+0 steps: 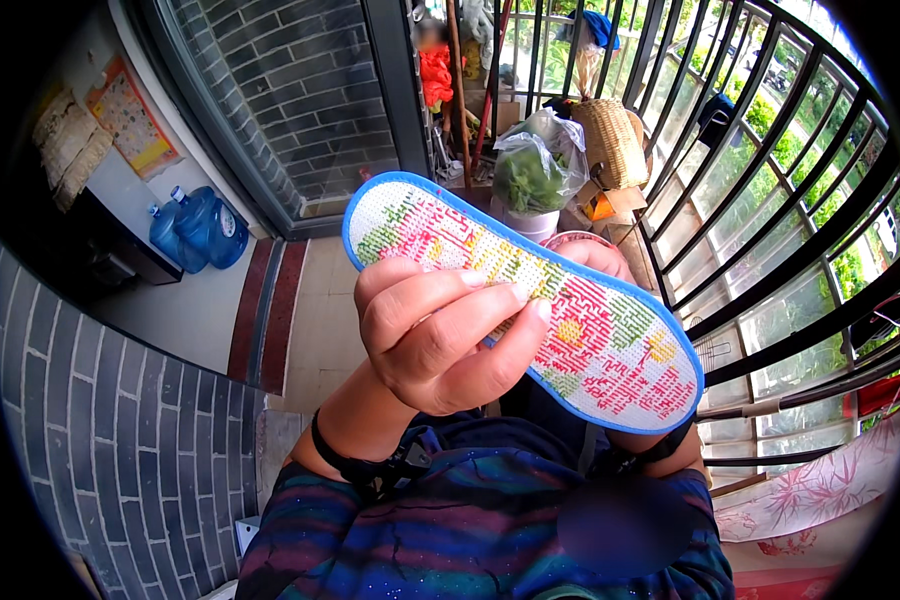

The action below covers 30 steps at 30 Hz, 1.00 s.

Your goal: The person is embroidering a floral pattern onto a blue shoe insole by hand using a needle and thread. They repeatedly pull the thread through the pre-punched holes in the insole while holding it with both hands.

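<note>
An embroidered insole [570, 330] with a blue bound edge is held up at a slant before my chest. Red, green and yellow stitches form flowers and marks on its white mesh face. My left hand [450, 337] grips it near its middle, with the fingers bent over the stitched face and the thumb hidden. Whether a needle is between the fingertips cannot be told. My right hand [596, 256] is behind the insole, and only part of it shows past the far edge. Its fingertips are hidden. Beside that hand, a pink-red curved rim [570, 237] shows.
Beyond the insole, a clear plastic bag of greens [532, 169] rests on a white bucket [531, 223], near a wicker basket [611, 142]. Black railing bars [757, 142] curve along the right. Blue water bottles [214, 225] stand at left, beyond a threshold [270, 315] and brick wall [127, 442].
</note>
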Available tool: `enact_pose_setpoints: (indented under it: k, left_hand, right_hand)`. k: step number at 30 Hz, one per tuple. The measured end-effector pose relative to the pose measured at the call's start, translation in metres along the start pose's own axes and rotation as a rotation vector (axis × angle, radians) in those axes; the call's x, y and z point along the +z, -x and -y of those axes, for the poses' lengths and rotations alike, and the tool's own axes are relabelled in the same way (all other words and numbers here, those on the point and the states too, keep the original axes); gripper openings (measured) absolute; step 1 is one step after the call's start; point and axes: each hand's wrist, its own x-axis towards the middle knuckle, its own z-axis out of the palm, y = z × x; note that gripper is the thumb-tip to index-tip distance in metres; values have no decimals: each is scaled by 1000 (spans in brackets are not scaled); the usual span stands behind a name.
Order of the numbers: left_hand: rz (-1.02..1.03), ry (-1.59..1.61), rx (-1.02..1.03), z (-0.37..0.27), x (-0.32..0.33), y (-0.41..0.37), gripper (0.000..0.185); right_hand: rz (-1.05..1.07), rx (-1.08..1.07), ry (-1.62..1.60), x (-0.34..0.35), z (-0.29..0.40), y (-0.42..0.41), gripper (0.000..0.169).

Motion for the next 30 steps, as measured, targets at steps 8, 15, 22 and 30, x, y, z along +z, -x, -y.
enact_pose_setpoints:
  k: [8,15,22,30]
  left_hand:
    - [-16,11,2,2,1,0,31]
    - [-8,11,-10,2,0,0,32]
    - [-7,9,-23,2,0,1,31]
    - [7,13,-26,3,-1,2,30]
  right_hand:
    - [13,-5,51,-1,-2,-2,47]
    - [-4,75,-76,-5,-5,-1,48]
    - [-58,142,-180,-1,-3,2,47]
    - [-12,51,-61,2,-4,-2,42]
